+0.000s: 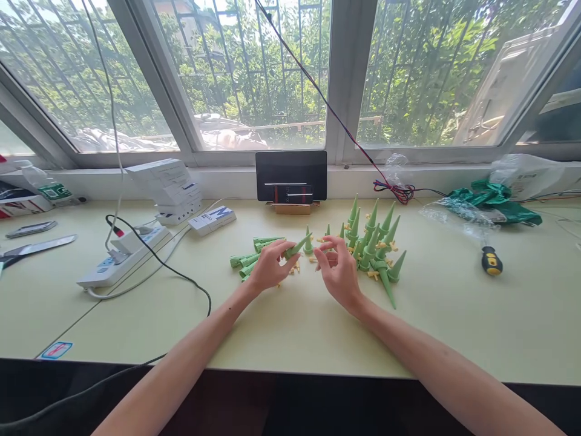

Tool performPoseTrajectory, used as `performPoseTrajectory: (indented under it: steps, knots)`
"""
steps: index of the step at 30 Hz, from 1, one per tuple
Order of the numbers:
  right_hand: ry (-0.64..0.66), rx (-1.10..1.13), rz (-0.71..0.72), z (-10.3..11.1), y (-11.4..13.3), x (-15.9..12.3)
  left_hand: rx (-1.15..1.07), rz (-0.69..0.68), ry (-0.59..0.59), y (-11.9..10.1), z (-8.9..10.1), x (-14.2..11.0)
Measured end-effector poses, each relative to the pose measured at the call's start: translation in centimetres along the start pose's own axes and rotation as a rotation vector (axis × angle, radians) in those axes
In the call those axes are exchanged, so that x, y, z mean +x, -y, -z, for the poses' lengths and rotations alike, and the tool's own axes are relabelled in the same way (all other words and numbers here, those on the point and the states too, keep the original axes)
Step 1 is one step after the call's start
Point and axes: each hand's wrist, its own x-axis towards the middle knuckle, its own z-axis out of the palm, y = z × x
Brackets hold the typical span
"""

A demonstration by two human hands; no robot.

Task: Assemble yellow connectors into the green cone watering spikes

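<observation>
1 green cone (298,246) tilts, tip up and right.

Tabletop (318,339), right of centre: a cluster of cones (370,245). Left of the cluster: a group of lying cones (245,261). Behind and between both groups: a tablet-like panel (290,166). Left: power strip (131,253), small box (212,220) to its right, box stack (167,188) behind. Far left rear: bottle (49,188). Right: screwdriver (491,261), plastic bag (499,204) behind it.

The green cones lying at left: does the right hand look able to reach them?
Probably not directly: the left hand, holding another cone, is between the right hand and those cones.
</observation>
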Motion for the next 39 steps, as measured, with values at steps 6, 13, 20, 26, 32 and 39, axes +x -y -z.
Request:
performPoseTrajectory:
  steps: [6, 13, 20, 26, 32, 39]
  knots:
    - [0.164, -0.143, 0.034, -0.7, -0.6, -0.4, 0.014, 0.065, -0.154, -0.2, 0.6, 0.4]
    - [0.314, -0.198, 0.06, -1.3, -1.6, -0.4, 0.007, 0.074, -0.163, -0.3, 0.4, 0.3]
    - [0.372, -0.288, 0.067, -1.5, -2.6, -0.2, -0.001, 0.051, -0.151, -0.3, 0.2, 0.3]
    - [0.368, -0.273, 0.065, -1.6, -2.9, 0.0, 0.009, 0.053, -0.143, 0.0, -0.1, 0.1]
    - [0.318, -0.232, 0.078, -1.4, -2.4, 0.3, 0.02, 0.061, -0.136, 0.1, -0.3, 0.1]
    - [0.348, -0.243, 0.041, -1.6, -2.7, 0.2, 0.004, 0.09, -0.126, 0.0, -0.3, 0.0]
